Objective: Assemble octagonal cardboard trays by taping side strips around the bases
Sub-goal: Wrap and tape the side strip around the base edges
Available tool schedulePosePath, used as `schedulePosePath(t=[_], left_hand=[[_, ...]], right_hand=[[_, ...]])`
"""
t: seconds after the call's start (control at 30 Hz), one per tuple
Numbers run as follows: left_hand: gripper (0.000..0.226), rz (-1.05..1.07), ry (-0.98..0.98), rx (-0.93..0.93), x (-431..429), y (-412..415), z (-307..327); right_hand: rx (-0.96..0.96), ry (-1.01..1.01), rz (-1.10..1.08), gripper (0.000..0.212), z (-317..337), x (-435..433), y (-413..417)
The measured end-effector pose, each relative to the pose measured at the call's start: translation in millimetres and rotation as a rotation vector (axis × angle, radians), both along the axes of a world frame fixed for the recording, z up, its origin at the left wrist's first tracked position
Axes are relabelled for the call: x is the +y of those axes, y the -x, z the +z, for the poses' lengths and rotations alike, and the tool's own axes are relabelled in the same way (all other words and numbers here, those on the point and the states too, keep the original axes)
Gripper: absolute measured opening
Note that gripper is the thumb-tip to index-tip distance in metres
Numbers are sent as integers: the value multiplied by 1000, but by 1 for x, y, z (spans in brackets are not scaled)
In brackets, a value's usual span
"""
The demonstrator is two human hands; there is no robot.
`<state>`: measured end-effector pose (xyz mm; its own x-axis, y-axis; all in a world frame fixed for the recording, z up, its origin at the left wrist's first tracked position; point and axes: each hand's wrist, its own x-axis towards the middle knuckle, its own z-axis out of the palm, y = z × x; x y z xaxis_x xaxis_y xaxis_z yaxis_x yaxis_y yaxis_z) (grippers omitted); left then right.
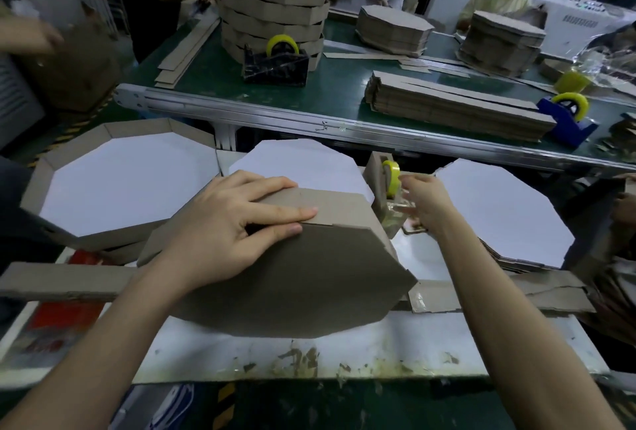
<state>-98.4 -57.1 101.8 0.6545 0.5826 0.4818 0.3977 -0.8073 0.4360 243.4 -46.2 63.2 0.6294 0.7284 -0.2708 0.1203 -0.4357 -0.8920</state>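
A brown octagonal tray (303, 278) lies bottom-up and tilted on the white worktable (378, 350), with a side strip (330, 206) folded round its far edge. My left hand (237, 223) presses flat on the tray, fingers straight over the seam between strip and base. My right hand (423, 199) reaches to the cardboard tape dispenser (377, 185) with its yellow tape roll (392, 176) and pinches the clear tape end at it. The strip's loose tail (65, 281) runs off to the left.
A finished tray (44, 168) with a white inside sits at the left. White octagonal bases lie behind (303, 161) and in a pile at the right (506, 213). Beyond runs a green conveyor (344, 85) with tray stacks, strips, dispensers and other people working.
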Motion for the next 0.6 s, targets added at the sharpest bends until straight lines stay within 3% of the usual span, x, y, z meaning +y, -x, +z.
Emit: schedulePosePath(t=[0.1,0.3,0.43,0.53,0.6], left_hand=[[32,16,10,-9,-1,-1,-1],[31,48,45,5,0,-1,-3],[30,64,48,7,0,0,-5],[30,80,54,0,0,0,-6],[29,87,59,-2,1,0,-7]], right_hand=[[-63,214,31,28,-41,14,-27],[-82,344,38,35,-85,42,-52],[-213,406,-11,9,-97,58,-63],[-270,411,-54,22,-107,70,-73],[-241,434,-57,20,-110,75,-77]])
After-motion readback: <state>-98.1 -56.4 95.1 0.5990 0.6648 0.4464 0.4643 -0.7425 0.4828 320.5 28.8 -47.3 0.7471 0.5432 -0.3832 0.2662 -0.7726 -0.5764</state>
